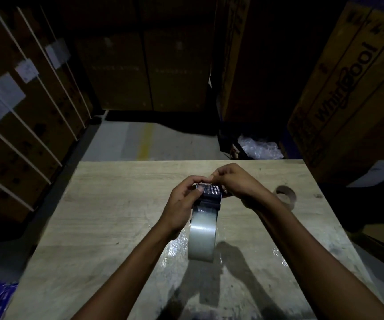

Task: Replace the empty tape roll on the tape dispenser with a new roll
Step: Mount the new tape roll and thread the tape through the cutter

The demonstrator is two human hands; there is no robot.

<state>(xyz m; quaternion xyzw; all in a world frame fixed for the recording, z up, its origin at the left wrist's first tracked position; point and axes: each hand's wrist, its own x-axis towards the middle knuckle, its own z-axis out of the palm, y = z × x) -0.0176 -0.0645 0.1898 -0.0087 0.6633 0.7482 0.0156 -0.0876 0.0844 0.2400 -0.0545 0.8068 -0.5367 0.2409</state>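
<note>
Single head-worn wide-angle view, pitched forward and down from above the near edge of the pale wood-grain table (108,211), close enough that both bare forearms run in from the bottom edge toward frame centre. Lens faces a dim aisle of grey concrete floor (122,142) walled by stacked brown cardboard cartons (348,88), with strong bowing at the frame edges. No second view, so no overlap.

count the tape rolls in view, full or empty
2: a full tape roll on the dispenser in both hands, and an empty cardboard core on the table, right. None seems hidden.
</note>
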